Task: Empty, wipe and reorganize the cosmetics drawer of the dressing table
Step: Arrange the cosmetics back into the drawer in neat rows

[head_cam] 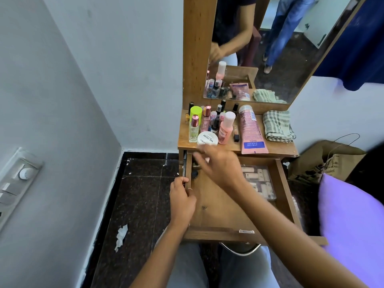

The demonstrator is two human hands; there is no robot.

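Note:
The wooden drawer [220, 206] of the dressing table is pulled out, its floor mostly bare. A clear box of small pale items [259, 181] lies at its right side, and dark small items [195, 173] sit in its far left corner. My left hand [181, 197] grips the drawer's left wall. Over the drawer's back left part, my right hand [218, 164] reaches with blurred, spread fingers. On the tabletop [276, 147] stand several bottles, a white nail-polish jar [207, 139], a pink lotion tube [250, 130] and a folded checked cloth [277, 125].
A mirror [270, 48] rises behind the tabletop. The grey wall is close on the left, with a switch panel [18, 183]. A brown paper bag [324, 163] and a purple cushion [351, 221] crowd the right. Dark tiled floor lies below.

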